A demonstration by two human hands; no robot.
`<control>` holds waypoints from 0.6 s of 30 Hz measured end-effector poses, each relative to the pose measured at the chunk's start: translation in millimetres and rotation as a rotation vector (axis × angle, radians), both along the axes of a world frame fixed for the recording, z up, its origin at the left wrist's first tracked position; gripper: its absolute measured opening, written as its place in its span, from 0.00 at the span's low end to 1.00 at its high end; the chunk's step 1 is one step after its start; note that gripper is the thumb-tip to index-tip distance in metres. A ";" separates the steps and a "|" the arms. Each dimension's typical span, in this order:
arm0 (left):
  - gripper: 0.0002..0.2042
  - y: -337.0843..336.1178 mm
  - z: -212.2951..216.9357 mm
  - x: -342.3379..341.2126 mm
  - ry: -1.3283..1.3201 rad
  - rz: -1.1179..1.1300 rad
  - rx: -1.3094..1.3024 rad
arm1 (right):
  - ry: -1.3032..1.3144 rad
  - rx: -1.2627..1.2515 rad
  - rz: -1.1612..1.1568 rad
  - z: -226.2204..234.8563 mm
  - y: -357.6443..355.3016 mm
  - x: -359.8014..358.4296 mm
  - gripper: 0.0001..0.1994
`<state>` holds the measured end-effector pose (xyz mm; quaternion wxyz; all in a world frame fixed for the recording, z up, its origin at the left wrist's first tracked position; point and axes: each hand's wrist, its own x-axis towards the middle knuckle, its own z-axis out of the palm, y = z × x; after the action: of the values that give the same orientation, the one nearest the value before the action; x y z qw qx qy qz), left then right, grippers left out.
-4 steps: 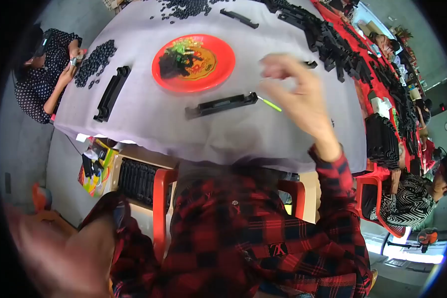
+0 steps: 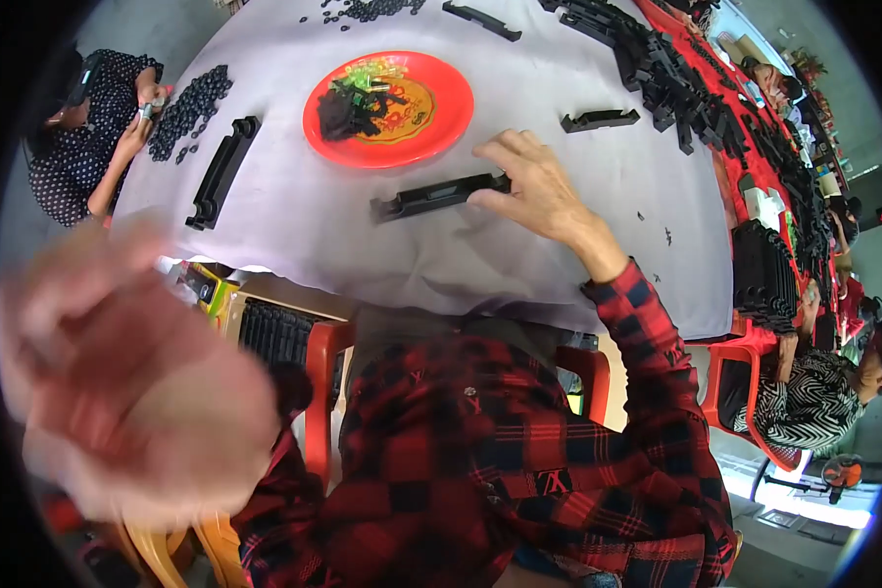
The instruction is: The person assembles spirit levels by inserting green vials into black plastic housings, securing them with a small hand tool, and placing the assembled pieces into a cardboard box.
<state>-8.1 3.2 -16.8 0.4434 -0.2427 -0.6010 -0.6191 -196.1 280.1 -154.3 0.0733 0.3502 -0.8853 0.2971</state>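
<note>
My right hand (image 2: 542, 194) is over the right end of a long black plastic part (image 2: 439, 196) on the cloth. Its thumb and fingers are apart, curved either side of that end; whether they touch it I cannot tell. The thin green-handled tool beside that end a moment ago is hidden, apparently under the hand. My left hand (image 2: 147, 392) is raised close at the lower left, smeared by motion, its fingers unclear. Beyond the part sits a red plate (image 2: 451, 132) bearing small black pieces (image 2: 348, 113) and clear yellow-green pieces (image 2: 377, 73).
Similar black parts lie at left (image 2: 223, 171), right (image 2: 600, 120) and far side (image 2: 482, 20) of the cloth-covered table (image 2: 323, 255). A heap of black parts (image 2: 657, 83) fills the far right. Small black rings (image 2: 188, 113) are piled near a person (image 2: 93, 147) at left.
My right hand has come down and left, onto the black part's right end, covering the green-handled tool. My left hand has risen into view at the lower left. The view has shifted slightly.
</note>
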 end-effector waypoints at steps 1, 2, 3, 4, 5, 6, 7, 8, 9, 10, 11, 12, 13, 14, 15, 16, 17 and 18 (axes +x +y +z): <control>0.22 12.3 -32.3 -34.9 -0.014 -0.100 0.143 | 0.112 0.164 -0.046 -17.9 13.5 -7.7 0.25; 0.20 19.1 -52.8 -45.0 -0.046 -0.184 0.240 | 0.170 0.186 -0.009 -28.6 7.7 -10.0 0.24; 0.17 29.0 -71.0 -55.4 -0.200 -0.199 0.289 | 0.161 0.191 -0.021 -36.0 10.6 -11.5 0.24; 0.13 34.7 -81.5 -60.7 -0.313 -0.140 0.396 | 0.169 0.230 0.025 -38.4 4.5 -11.8 0.22; 0.14 34.9 -98.6 -66.9 -0.442 -0.120 0.365 | 0.181 0.278 0.047 -42.0 5.2 -11.9 0.21; 0.13 36.3 -111.9 -71.3 -0.539 -0.094 0.373 | 0.175 0.277 0.054 -45.7 3.1 -12.1 0.21; 0.12 35.7 -125.3 -75.2 -0.617 -0.094 0.350 | 0.171 0.262 0.037 -49.3 2.2 -12.2 0.20; 0.12 36.5 -141.1 -78.3 -0.673 -0.103 0.331 | 0.167 0.250 0.017 -53.6 1.7 -12.5 0.19; 0.12 36.1 -155.4 -83.0 -0.707 -0.110 0.345 | 0.159 0.249 0.016 -52.7 1.8 -9.6 0.19; 0.12 35.3 -165.8 -85.9 -0.748 -0.080 0.338 | 0.181 0.237 0.013 -49.9 3.3 -5.4 0.18; 0.13 34.6 -174.9 -86.6 -0.789 -0.043 0.335 | 0.202 0.224 0.017 -48.0 3.6 -0.7 0.18; 0.13 33.6 -185.3 -89.4 -0.797 -0.045 0.336 | 0.195 0.227 0.016 -46.7 5.3 4.0 0.18; 0.15 31.2 -195.8 -91.9 -0.842 -0.005 0.286 | 0.168 0.190 -0.006 -45.7 6.9 9.2 0.18; 0.17 31.0 -201.9 -95.0 -0.886 0.034 0.233 | 0.141 0.153 -0.028 -45.4 9.5 12.4 0.18; 0.17 31.9 -207.1 -97.7 -0.893 0.032 0.233 | 0.135 0.153 -0.030 -45.6 13.4 14.7 0.18; 0.20 33.1 -211.5 -100.0 -0.905 0.053 0.149 | 0.135 0.128 -0.043 -45.9 18.4 16.5 0.18; 0.24 34.2 -215.0 -102.7 -0.915 0.072 0.062 | 0.135 0.102 -0.058 -46.5 23.0 18.5 0.17; 0.24 35.6 -219.1 -106.1 -0.922 0.068 0.059 | 0.128 0.101 -0.063 -47.4 27.4 20.5 0.17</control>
<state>-114.2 38.9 -235.9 0.1565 0.0902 -0.7252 -0.6644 -175.5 307.5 -201.7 0.1213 0.3435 -0.9033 0.2265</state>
